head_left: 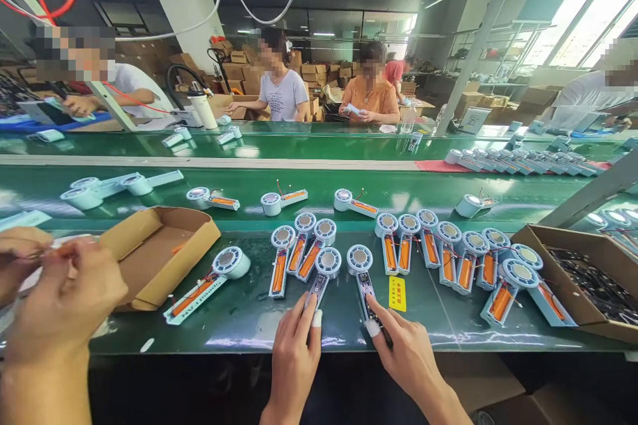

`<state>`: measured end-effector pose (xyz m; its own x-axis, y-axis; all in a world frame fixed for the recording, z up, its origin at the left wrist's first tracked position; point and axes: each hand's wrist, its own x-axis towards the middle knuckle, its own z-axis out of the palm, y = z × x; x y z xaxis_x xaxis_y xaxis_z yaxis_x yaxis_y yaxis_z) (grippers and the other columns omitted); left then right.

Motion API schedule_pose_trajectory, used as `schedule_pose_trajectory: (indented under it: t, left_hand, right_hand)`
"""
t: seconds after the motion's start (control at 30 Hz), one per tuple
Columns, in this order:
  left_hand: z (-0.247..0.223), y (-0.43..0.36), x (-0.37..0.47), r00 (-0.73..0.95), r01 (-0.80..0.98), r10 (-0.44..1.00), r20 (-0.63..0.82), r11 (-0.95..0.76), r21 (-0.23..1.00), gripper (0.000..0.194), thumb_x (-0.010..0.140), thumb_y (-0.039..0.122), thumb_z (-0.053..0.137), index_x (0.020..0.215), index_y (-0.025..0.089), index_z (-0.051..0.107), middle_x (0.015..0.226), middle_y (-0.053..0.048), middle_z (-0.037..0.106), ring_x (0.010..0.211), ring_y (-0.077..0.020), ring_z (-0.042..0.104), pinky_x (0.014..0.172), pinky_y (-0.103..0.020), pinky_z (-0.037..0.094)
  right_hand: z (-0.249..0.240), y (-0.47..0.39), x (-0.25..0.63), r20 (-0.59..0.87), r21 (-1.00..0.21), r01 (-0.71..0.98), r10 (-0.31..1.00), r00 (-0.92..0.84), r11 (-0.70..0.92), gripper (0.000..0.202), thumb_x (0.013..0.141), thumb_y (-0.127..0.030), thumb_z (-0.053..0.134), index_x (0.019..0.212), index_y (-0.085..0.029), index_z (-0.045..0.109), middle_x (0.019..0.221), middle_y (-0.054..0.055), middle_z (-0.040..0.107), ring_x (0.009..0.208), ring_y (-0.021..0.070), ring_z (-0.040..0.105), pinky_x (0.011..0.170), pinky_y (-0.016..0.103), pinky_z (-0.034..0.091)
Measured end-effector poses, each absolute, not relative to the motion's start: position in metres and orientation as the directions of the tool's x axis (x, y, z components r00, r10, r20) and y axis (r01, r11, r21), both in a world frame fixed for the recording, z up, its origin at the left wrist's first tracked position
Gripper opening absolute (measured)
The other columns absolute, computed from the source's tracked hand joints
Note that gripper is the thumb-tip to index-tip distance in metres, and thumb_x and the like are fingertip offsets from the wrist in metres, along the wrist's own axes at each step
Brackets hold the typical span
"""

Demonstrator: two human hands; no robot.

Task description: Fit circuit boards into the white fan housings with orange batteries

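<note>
My left hand [295, 348] grips the handle of a light-blue handheld fan [327, 261], with index finger and thumb along its handle and a white cot on the thumb. In the handle, a dark circuit board shows. My right hand [405, 344] pinches the handle of a second handheld fan [359, 257], whose circuit board [367, 291] is partly under my fingers; that thumb wears a white cot too. Both fans lie at the bench's front edge, round heads pointing away. Beside the right one lies a yellow card [397, 293]. Open fans with orange batteries [310, 261] surround them.
At left, a co-worker's hands [64, 292] work beside an open cardboard box [159, 252]. Another box [588, 279] at right holds dark parts. Several fans sit on the green conveyor [319, 179] behind. Across it, several people sit working. A metal post [588, 192] slants at right.
</note>
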<state>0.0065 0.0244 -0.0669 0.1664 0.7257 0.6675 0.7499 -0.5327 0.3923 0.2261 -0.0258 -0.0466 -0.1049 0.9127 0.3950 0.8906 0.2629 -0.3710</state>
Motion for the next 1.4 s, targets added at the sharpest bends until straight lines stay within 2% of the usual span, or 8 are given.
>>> schedule_pose_trajectory:
  t: [0.13, 0.33, 0.53, 0.7, 0.93, 1.13, 1.4]
  left_hand:
    - [-0.067, 0.025, 0.006, 0.193, 0.777, 0.701, 0.687, -0.537, 0.33, 0.036, 0.1, 0.019, 0.048, 0.135, 0.021, 0.057, 0.122, -0.011, 0.07, 0.11, -0.0243, 0.069, 0.091, -0.038, 0.058]
    - [-0.057, 0.024, 0.007, 0.224, 0.787, 0.739, 0.635, -0.521, 0.33, 0.044, 0.101, 0.019, 0.043, 0.145, 0.021, 0.046, 0.123, -0.01, 0.068, 0.111, -0.0223, 0.067, 0.092, -0.036, 0.058]
    - [-0.05, 0.032, 0.01, 0.255, 0.821, 0.729, 0.635, -0.51, 0.256, 0.037, 0.101, 0.023, 0.045, 0.137, 0.021, 0.055, 0.11, -0.01, 0.071, 0.097, -0.0237, 0.07, 0.081, -0.038, 0.06]
    - [-0.056, 0.035, 0.014, 0.244, 0.827, 0.714, 0.657, -0.507, 0.243, 0.034, 0.1, 0.02, 0.044, 0.131, 0.017, 0.057, 0.114, -0.011, 0.072, 0.107, -0.0265, 0.068, 0.088, -0.042, 0.058]
    - [-0.061, 0.036, 0.015, 0.221, 0.844, 0.683, 0.696, -0.492, 0.215, 0.033, 0.097, 0.013, 0.046, 0.127, 0.016, 0.058, 0.11, -0.01, 0.074, 0.104, -0.0246, 0.069, 0.089, -0.04, 0.057]
    - [-0.058, 0.033, 0.017, 0.198, 0.857, 0.688, 0.698, -0.467, 0.217, 0.035, 0.095, 0.011, 0.045, 0.126, 0.017, 0.06, 0.109, -0.01, 0.074, 0.103, -0.024, 0.069, 0.087, -0.039, 0.057]
    - [-0.059, 0.032, 0.017, 0.182, 0.855, 0.692, 0.699, -0.462, 0.234, 0.036, 0.094, 0.011, 0.046, 0.126, 0.018, 0.06, 0.108, -0.009, 0.074, 0.103, -0.0236, 0.07, 0.087, -0.039, 0.057]
  right_hand:
    - [-0.041, -0.025, 0.226, 0.372, -0.412, 0.88, 0.925, -0.074, 0.236, 0.045, 0.098, -0.023, 0.037, 0.14, -0.018, 0.052, 0.085, 0.005, 0.072, 0.058, 0.0156, 0.064, 0.051, 0.025, 0.04]
    - [-0.03, -0.022, 0.227, 0.274, -0.425, 0.881, 0.957, -0.093, 0.207, 0.06, 0.094, -0.022, 0.038, 0.154, -0.023, 0.035, 0.089, 0.002, 0.073, 0.065, 0.0198, 0.069, 0.055, 0.028, 0.046]
    - [-0.029, -0.016, 0.226, 0.236, -0.412, 0.894, 0.968, -0.082, 0.176, 0.059, 0.09, -0.021, 0.04, 0.149, -0.021, 0.046, 0.076, 0.001, 0.072, 0.061, 0.0202, 0.068, 0.053, 0.027, 0.043]
    - [-0.028, -0.014, 0.225, 0.256, -0.419, 0.893, 0.965, -0.061, 0.168, 0.057, 0.088, -0.019, 0.041, 0.144, -0.02, 0.052, 0.062, -0.001, 0.067, 0.055, 0.0181, 0.065, 0.053, 0.024, 0.043]
    - [-0.035, -0.014, 0.225, 0.351, -0.398, 0.893, 0.934, -0.064, 0.211, 0.051, 0.093, -0.022, 0.038, 0.14, -0.019, 0.056, 0.059, -0.001, 0.066, 0.048, 0.0177, 0.064, 0.047, 0.024, 0.046]
    - [-0.048, -0.013, 0.232, 0.33, -0.408, 0.882, 0.939, -0.098, 0.236, 0.051, 0.095, -0.025, 0.043, 0.146, -0.025, 0.05, 0.07, -0.001, 0.074, 0.053, 0.0175, 0.07, 0.047, 0.022, 0.05]
    - [-0.052, -0.012, 0.235, 0.306, -0.418, 0.879, 0.946, -0.103, 0.231, 0.051, 0.096, -0.024, 0.042, 0.146, -0.027, 0.05, 0.073, -0.001, 0.075, 0.054, 0.017, 0.07, 0.048, 0.021, 0.052]
